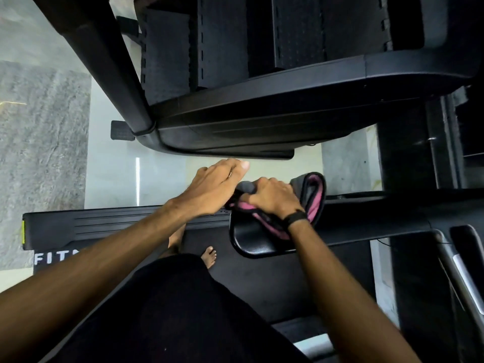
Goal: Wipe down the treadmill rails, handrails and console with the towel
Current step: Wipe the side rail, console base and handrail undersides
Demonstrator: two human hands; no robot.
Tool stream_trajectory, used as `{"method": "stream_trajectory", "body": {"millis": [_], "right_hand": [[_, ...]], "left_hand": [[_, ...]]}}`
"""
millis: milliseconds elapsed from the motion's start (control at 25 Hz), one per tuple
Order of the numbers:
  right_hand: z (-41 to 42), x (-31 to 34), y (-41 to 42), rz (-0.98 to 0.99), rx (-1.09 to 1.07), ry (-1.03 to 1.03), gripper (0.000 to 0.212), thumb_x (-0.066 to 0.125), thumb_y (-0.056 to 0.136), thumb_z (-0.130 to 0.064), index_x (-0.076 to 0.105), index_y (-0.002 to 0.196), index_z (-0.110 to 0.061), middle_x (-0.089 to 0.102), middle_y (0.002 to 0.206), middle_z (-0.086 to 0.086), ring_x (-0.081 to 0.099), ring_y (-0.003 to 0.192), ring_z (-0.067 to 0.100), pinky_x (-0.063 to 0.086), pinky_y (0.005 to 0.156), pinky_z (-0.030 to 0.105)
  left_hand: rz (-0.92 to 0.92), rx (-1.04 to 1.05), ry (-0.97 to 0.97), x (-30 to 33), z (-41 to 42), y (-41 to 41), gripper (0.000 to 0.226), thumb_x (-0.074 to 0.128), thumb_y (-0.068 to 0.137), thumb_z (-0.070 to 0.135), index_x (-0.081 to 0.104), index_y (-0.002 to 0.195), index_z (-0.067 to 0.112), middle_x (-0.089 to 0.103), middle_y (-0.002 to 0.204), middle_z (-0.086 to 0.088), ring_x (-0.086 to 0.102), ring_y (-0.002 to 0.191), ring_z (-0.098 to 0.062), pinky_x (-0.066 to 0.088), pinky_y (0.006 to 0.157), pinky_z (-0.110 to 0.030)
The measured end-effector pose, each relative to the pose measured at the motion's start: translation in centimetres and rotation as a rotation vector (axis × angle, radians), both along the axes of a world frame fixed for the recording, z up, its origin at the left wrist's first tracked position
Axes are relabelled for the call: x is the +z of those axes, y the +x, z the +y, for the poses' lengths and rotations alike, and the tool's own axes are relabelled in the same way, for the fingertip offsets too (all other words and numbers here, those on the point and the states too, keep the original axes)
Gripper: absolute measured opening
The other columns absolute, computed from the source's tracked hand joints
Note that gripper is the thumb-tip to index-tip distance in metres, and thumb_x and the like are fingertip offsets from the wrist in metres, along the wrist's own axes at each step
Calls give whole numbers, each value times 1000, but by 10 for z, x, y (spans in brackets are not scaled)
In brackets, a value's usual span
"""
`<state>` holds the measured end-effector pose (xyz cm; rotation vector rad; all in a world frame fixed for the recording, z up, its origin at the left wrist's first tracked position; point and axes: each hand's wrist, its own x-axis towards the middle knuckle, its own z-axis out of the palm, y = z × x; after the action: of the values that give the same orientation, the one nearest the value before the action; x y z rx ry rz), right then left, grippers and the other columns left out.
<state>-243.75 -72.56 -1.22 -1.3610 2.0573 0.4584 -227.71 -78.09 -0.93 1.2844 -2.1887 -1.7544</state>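
A person's right hand grips a pink-and-grey towel bunched over the end of a black treadmill handrail, while the left hand hovers alongside, fingers loosely extended.

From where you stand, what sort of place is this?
Most likely a gym or home workout room. You stand barefoot on a treadmill belt, a side rail bears lettering starting "FIT", and your right hand holds a pink and grey towel on a black handrail.
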Motion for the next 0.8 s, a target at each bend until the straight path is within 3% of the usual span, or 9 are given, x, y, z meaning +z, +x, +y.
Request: {"method": "stream_trajectory", "body": {"millis": [80, 200, 360, 440, 480, 560, 680, 720, 800], "right_hand": [[34, 20, 36, -55, 87, -271, 33, 54, 86, -51, 65, 94, -21, 69, 95, 8, 65, 90, 29, 48, 76, 37], [95, 59, -8, -40, 55, -492, 41, 53, 83, -52, 71, 102, -20, 67, 90, 6, 64, 84, 28, 51, 73, 39], [57, 48, -98, 169, -160, -76, 48, 54, 85, -59, 69, 111, -21, 72, 106, 11, 65, 100, 33, 48, 81, 38], [25, 24, -77, 111, -62, 36, 43, 56, 87, -57, 69, 103, -19, 72, 107, 12, 65, 101, 31, 44, 81, 36], [21, 16, -53, 60, -6, 16, 37, 54, 88, -53, 67, 95, -19, 72, 101, 11, 65, 98, 31, 41, 78, 35], [48, 29, -13, -67, 85, -241, 31, 52, 85, -49, 64, 89, -20, 67, 89, 6, 63, 87, 28, 42, 74, 35], [117, 59, -63, -114, 149, -556, 36, 57, 79, -47, 69, 96, -18, 63, 84, 4, 62, 80, 27, 50, 70, 36], [124, 64, -102, -34, 96, -538, 41, 54, 79, -50, 70, 98, -17, 65, 87, 6, 64, 82, 30, 51, 70, 37], [108, 62, -164, 116, -98, -312, 50, 47, 77, -60, 68, 102, -23, 69, 99, 7, 66, 94, 32, 49, 75, 38]], "left_hand": [[-9, -27, 3, -3, -3, -4, 43, 23, 103, 56, 51, 91, 26, 59, 93, 9, 56, 95, -17, 42, 97, -45], [-33, -109, 32, -6, -3, -7, 51, 20, 99, 62, 51, 98, 21, 54, 85, 12, 54, 88, -17, 41, 85, -38], [-68, -153, 29, -8, 6, -9, 44, 21, 101, 59, 48, 97, 24, 52, 82, 11, 52, 82, -12, 37, 82, -36], [-71, -144, 40, -8, 10, -12, 53, 19, 99, 62, 50, 100, 20, 58, 90, 7, 55, 92, -19, 42, 89, -40], [-67, -122, 45, -8, 12, -14, 61, 17, 97, 65, 53, 106, 17, 62, 99, 3, 56, 99, -21, 43, 94, -42], [-53, -80, 54, -10, 14, -20, 74, 14, 92, 72, 57, 117, 18, 65, 114, -2, 58, 108, -23, 43, 100, -46], [-41, -83, 47, -8, 18, -32, 87, 10, 85, 83, 57, 117, 17, 66, 116, -7, 60, 109, -25, 44, 100, -48], [-41, -88, 35, -6, 20, -36, 86, 10, 84, 84, 57, 113, 18, 67, 112, -7, 61, 106, -24, 45, 98, -48], [-52, -67, -9, -5, 24, -45, 71, 14, 89, 79, 56, 104, 24, 67, 100, -3, 60, 96, -21, 46, 95, -46]]}}
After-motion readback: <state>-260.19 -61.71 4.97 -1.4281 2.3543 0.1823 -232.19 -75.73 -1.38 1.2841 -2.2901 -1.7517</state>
